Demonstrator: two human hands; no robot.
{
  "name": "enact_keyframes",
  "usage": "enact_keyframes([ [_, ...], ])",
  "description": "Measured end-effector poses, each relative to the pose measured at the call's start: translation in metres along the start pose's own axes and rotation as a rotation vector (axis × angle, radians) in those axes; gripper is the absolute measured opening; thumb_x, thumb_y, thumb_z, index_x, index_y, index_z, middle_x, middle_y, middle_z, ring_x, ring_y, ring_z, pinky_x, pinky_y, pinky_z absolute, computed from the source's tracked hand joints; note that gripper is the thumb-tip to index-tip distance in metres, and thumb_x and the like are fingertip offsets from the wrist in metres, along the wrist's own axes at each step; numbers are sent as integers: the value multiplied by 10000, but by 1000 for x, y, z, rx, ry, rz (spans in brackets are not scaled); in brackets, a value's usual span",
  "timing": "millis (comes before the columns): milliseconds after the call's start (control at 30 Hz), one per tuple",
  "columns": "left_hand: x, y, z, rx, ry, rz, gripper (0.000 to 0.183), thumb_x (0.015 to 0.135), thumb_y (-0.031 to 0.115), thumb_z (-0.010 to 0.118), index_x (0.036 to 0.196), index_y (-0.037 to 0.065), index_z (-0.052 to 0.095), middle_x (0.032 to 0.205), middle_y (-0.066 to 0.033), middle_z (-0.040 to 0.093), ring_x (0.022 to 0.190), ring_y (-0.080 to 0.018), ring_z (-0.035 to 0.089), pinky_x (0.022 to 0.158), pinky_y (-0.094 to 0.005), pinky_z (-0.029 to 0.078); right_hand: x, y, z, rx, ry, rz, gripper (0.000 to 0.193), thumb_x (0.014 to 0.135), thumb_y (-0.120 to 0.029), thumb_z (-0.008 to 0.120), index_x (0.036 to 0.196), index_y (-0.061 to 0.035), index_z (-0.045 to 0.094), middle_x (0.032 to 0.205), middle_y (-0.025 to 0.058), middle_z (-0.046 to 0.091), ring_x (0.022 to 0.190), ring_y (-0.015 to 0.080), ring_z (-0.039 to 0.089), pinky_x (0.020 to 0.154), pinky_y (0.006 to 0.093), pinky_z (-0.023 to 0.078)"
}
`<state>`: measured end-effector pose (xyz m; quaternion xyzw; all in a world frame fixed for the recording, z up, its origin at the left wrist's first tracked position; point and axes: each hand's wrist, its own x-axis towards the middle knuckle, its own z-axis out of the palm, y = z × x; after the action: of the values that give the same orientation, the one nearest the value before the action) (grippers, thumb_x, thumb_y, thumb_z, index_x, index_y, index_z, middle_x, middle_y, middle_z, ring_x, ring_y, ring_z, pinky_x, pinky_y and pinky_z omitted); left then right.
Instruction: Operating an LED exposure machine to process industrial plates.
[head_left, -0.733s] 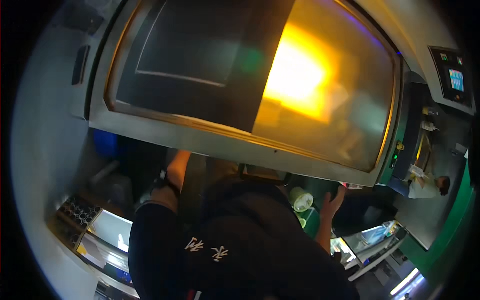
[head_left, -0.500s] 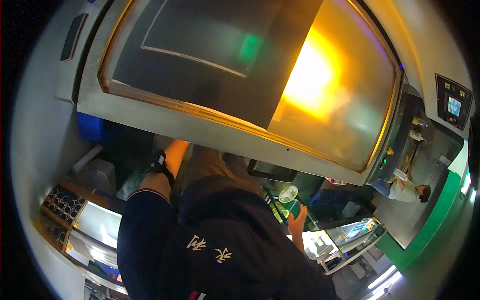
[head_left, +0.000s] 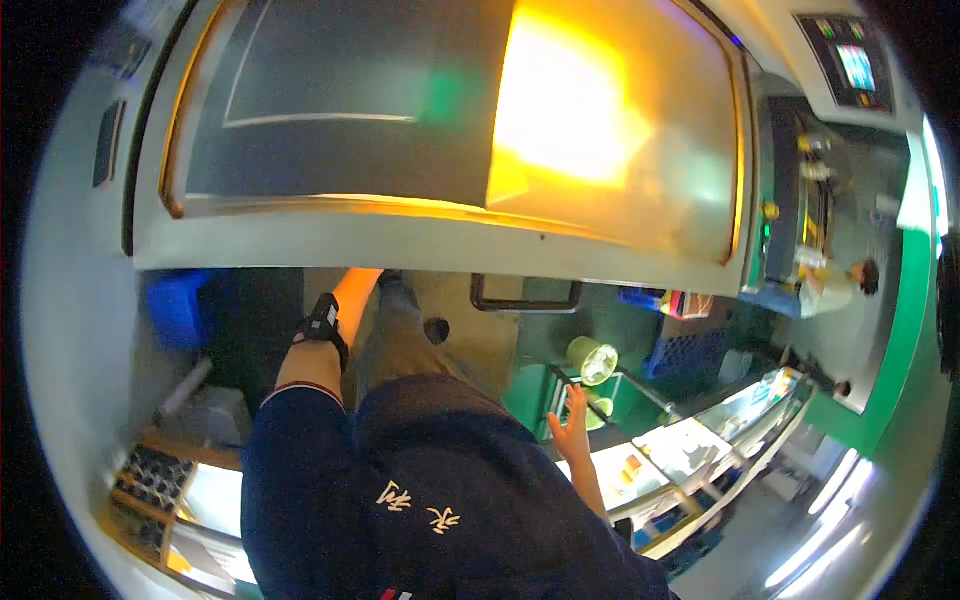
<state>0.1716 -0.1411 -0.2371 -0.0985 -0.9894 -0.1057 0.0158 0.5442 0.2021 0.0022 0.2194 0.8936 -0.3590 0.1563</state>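
My left forearm, with a black band at the wrist, reaches up to the lower edge of a large machine door. That edge hides my left hand, so its fingers and anything in them are out of sight. The door has a wide window, dark on the left and lit bright yellow on the right. Held out to the right, my right hand is empty, its fingers apart. It is nearest to a dark metal frame and a pale green bucket, and I cannot tell whether it touches the frame.
A black handle hangs below the door. At right are a control panel, a blue crate and a lit bench. Another person is farther off. Lower left, a rack of dark tubes stands near a blue bin.
My view has turned, so the door sits higher and more level. More floor shows beneath it. My right hand appears farther left and stays open; my left arm still reaches to the door edge.
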Motion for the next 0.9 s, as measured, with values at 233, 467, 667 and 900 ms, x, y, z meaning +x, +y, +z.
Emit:
enact_keyframes([
  [233, -27, 9, -39, -4, -148, 22, 335, 851, 280, 648, 1141, 116, 682, 1107, -175, 676, 1037, -381, 637, 936, -468, 487, -63, 44, 14, 122, 57, 178, 705, 895, -226, 661, 1493, -78, 318, 1558, 218, 228, 1395, 380, 335, 1097, 444, 392],
  [467, -119, -9, -126, -133, -486, -19, 237, 786, 179, 653, 1006, 91, 674, 923, -190, 690, 920, -396, 667, 809, -501, 530, -19, 30, 28, 31, 190, -111, 774, 813, -235, 732, 1478, -101, 358, 1554, 211, 269, 1422, 399, 290, 1162, 474, 280],
  [667, -164, 12, -277, -104, -558, 258, 342, 754, 95, 643, 1085, 179, 662, 949, -161, 702, 879, -393, 668, 857, -498, 524, 44, -102, -32, -474, 106, -658, 864, 723, -241, 794, 1475, -158, 376, 1561, 165, 283, 1444, 374, 261, 1168, 496, 265],
  [900, -94, -32, -379, 139, -158, 398, 514, 746, -64, 614, 1241, 72, 575, 1255, -144, 629, 1159, -334, 590, 1109, -593, 315, 153, -243, -63, -545, 236, -1062, 498, 770, -96, 674, 1257, -144, 584, 1343, 101, 556, 1286, 316, 500, 1079, 455, 402],
])
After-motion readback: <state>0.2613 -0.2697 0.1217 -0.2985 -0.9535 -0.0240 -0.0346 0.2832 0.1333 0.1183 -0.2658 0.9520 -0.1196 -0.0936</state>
